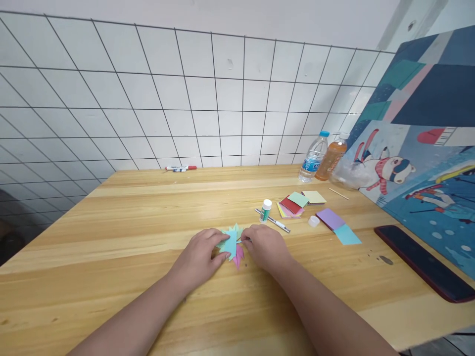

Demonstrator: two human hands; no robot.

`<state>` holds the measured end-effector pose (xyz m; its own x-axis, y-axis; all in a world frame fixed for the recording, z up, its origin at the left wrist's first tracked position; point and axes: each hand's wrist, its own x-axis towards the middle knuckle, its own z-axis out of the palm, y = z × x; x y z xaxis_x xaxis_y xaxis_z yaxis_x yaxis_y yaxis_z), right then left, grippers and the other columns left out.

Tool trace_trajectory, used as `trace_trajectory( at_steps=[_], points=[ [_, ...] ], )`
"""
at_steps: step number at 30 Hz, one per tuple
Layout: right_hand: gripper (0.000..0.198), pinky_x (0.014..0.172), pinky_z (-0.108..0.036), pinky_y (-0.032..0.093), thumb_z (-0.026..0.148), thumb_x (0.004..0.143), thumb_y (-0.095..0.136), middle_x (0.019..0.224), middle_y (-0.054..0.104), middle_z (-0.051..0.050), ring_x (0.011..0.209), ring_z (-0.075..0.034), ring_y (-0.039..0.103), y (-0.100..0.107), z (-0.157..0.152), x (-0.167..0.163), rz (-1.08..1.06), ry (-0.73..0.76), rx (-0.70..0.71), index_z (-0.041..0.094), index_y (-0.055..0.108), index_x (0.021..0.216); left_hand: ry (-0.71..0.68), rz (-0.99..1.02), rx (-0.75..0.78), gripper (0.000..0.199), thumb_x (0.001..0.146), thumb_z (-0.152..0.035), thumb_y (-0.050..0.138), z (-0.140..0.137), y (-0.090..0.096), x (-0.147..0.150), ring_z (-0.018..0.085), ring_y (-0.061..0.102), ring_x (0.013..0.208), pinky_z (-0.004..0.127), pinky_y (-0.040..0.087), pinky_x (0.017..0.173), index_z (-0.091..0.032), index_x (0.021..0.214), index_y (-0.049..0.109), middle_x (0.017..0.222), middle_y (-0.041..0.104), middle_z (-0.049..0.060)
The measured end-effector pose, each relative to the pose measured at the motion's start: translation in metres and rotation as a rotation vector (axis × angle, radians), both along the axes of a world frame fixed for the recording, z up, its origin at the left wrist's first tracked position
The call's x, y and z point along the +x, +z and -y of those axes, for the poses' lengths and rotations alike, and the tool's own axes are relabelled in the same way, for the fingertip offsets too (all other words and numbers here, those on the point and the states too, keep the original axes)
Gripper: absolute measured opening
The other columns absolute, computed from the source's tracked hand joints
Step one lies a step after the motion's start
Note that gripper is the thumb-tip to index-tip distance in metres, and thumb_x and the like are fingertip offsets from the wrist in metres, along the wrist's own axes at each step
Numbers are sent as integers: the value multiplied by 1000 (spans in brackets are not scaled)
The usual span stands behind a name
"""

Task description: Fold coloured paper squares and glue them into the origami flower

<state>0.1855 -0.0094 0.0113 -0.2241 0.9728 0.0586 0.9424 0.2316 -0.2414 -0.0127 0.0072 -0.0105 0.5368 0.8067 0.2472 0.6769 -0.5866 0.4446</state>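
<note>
A light-blue piece of folded paper (230, 245) lies at the front middle of the table, with pale green points and a pink pointed piece (238, 256) of folded paper beside and under it. My left hand (202, 252) holds the blue paper at its left side, thumb and fingertips resting on it. At its right edge, my right hand (264, 244) is closed in a pinch. A thin pale strip shows by those fingertips, but what they grip is mostly hidden.
Beyond my right hand stand a glue stick (265, 210) and a craft knife (274, 222). Paper squares (291, 205), a small clear cap (313, 221), purple and blue sheets (331, 217) and a phone (423, 262) lie rightward. Two bottles (313, 158) and markers (181, 168) are at the back.
</note>
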Motion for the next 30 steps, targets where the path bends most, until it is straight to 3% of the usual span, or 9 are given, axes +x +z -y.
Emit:
trace_trajectory(
  at_steps=[8,12,19,25,30],
  points=[
    [16,65,-23,33,20,83,51,83,64,0,83,-14,55,0,0,-3,-95,42,-26,25,66,80,-21,-8,-5,32,81,-31,56,1,3,1,21,57,95,35,46,83,-27,112,61,103,61,5],
    [18,66,-24,33,21,85,48,84,63,-1,82,-15,54,-5,-1,-6,-74,25,-6,24,65,80,-76,-108,71,30,84,-30,51,2,5,0,21,55,92,38,44,82,-31,112,62,99,60,4],
    [19,65,-24,33,22,86,47,82,61,-2,83,-16,52,-8,-1,-9,-23,25,29,23,65,77,-85,-265,182,28,87,-27,48,7,11,4,24,50,106,51,30,98,-36,109,63,111,59,3],
    [18,65,-24,34,24,86,48,85,60,-2,83,-15,53,-4,0,-5,-39,14,-14,24,65,84,-106,-301,231,28,90,-25,42,10,14,11,26,41,123,47,26,106,-28,102,68,135,50,1],
    [14,68,-25,35,28,84,52,89,59,-2,88,-16,53,-2,0,3,-52,-2,-30,25,65,89,-216,-314,167,34,93,-27,36,8,6,9,22,51,116,43,26,109,-23,115,61,125,59,5]
  ],
)
